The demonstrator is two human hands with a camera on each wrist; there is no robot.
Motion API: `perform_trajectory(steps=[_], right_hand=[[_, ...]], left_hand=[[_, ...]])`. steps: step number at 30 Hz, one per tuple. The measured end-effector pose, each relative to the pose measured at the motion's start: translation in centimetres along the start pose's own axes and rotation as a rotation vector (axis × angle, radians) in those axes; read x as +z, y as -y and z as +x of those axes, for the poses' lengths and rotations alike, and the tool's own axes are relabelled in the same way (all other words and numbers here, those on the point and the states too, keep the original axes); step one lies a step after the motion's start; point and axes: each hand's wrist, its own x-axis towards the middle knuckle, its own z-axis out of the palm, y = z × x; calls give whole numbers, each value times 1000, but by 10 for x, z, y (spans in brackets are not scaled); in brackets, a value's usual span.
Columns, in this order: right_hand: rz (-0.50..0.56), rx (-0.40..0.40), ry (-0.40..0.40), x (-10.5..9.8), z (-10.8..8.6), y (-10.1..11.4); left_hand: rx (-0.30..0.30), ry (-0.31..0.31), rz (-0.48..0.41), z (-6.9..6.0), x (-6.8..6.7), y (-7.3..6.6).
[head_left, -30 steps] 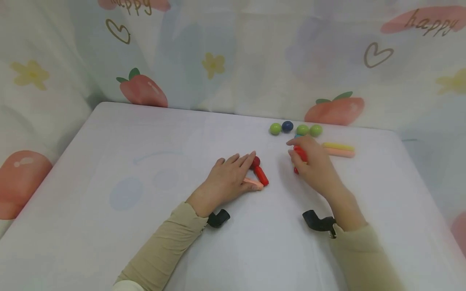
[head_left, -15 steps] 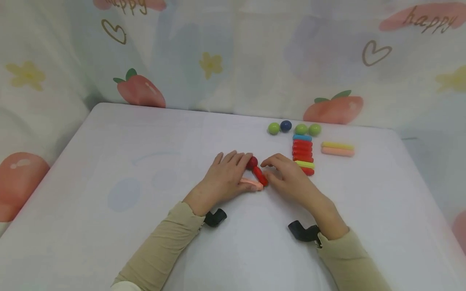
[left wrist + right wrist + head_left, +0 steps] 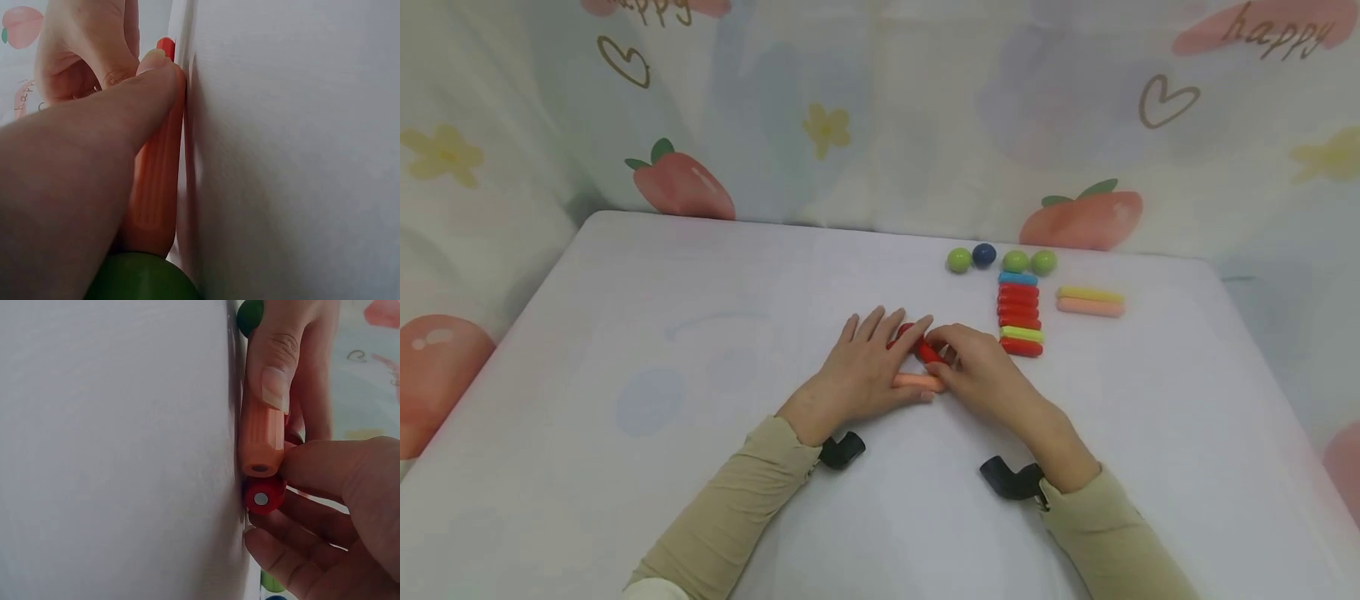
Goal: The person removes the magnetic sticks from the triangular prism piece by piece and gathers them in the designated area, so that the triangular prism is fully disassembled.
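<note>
My left hand lies over a small group of toy magnetic pieces, fingers spread. Its thumb rests along an orange magnetic rod, and its index finger reaches over a red ball. At the left wrist view's bottom, a green ball touches the orange rod's near end; the left hand hides it in the head view. My right hand pinches a red magnetic rod between thumb and fingers. In the right wrist view the red rod's metal-tipped end sits right beside the orange rod's end.
Right of the hands lies a column of several red, yellow and blue rods. Behind it sit green balls and a dark blue ball. Yellow and peach rods lie farther right. A printed curtain backs the white table.
My right hand has moved left from the rod column to the red rod and now grips it. The red rod has shifted slightly. My left hand has stayed nearly in place.
</note>
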Motion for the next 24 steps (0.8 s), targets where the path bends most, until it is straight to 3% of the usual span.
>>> perform_trajectory(steps=[15, 24], right_hand=[[-133, -2, 12, 1, -1, 7], [-129, 9, 34, -4, -2, 8]], left_hand=[[14, 24, 37, -1, 0, -1], [9, 26, 35, -1, -1, -2]])
